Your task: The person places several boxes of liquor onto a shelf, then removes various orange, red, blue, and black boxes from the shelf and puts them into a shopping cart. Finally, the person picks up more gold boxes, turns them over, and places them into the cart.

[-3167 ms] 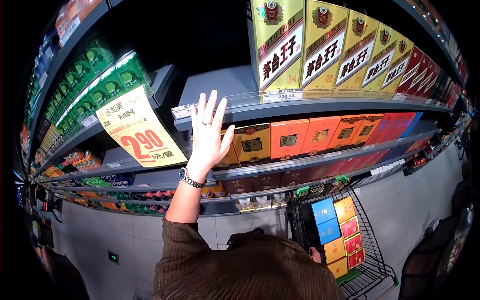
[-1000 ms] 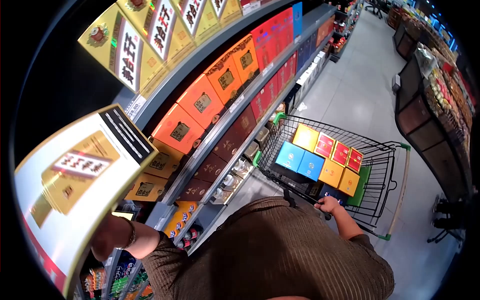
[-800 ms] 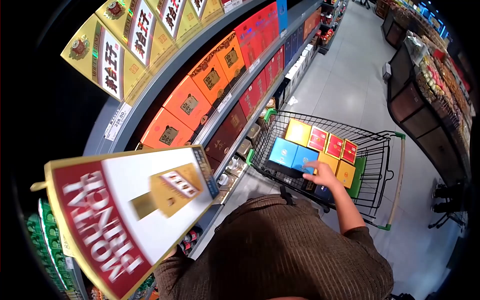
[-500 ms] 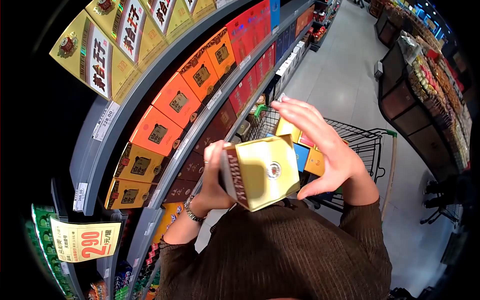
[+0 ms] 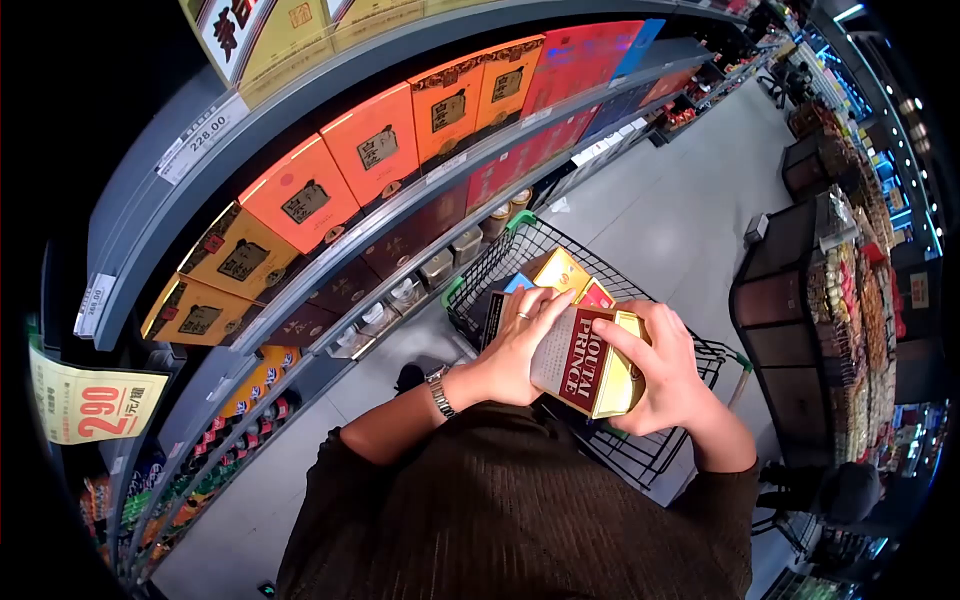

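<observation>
A gold, white and dark red box lettered "MOUTAI PRINCE" is held between both hands, tilted, in front of my body. My left hand, with a ring and a wrist watch, grips its left side. My right hand is wrapped round its right side, the thumb on the printed face. Just beyond the hands is a wire shopping cart with green corners. Inside it lie a yellow box and other boxes, partly hidden by my hands.
Shelves on the left carry orange boxes, red boxes and gold boxes. A yellow price sign hangs at lower left. On the right stands a display of packaged goods, with a dark-clothed person near the lower right.
The view has turned. The box has been rotated so its lettered side shows, and it is lower. My right hand, spread apart from the box before, has closed on it.
</observation>
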`<state>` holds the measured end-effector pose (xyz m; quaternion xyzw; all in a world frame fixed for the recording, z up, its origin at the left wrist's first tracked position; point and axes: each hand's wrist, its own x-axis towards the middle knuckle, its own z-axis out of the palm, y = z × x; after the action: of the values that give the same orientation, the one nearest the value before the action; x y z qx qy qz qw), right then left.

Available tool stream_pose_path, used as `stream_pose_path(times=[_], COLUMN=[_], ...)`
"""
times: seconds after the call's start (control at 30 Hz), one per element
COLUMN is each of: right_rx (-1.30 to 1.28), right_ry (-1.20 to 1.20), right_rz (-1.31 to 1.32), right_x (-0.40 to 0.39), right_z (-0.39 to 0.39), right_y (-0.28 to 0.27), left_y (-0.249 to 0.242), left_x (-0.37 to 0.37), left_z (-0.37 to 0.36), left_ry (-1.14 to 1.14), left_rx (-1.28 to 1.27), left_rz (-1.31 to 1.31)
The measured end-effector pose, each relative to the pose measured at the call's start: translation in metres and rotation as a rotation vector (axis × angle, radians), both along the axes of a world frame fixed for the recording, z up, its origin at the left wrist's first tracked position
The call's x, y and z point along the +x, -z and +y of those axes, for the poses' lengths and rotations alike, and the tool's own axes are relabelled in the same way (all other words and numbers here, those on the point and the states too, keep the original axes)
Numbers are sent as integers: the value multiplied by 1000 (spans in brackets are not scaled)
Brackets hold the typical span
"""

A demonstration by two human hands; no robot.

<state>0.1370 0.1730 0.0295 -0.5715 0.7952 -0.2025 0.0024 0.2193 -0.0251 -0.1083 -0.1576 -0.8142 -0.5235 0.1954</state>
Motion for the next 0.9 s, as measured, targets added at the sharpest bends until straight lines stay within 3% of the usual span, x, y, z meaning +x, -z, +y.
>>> stream_pose_path(times=[0.13,0.27,0.37,0.47,0.57,0.6,0.7,0.9], right_rx=[38,121,90,53,61,117,73,96], right_ry=[54,164,255,318,377,397,459,441], right_rz=[58,83,72,33,-10,36,24,44], right_x=[-37,-83,-114,-141,-161,-167,-173,-184], right_z=[-6,-29,-45,-57,-69,-77,-93,-95], right_y=[29,61,86,118,159,185,207,209], left_y=[26,58,100,182,190,214,210,195], left_x=[-27,-8,35,107,164,193,203,171], left_z=[5,-27,-87,-150,-191,-214,-230,-229], left_ry=[-61,-197,-70,-48,-124,-141,-170,-152], left_rx=[21,-137,-192,-199,-324,-333,-243,-329], left_rz=[-123,-248,-448,-617,-856,-920,-980,-960])
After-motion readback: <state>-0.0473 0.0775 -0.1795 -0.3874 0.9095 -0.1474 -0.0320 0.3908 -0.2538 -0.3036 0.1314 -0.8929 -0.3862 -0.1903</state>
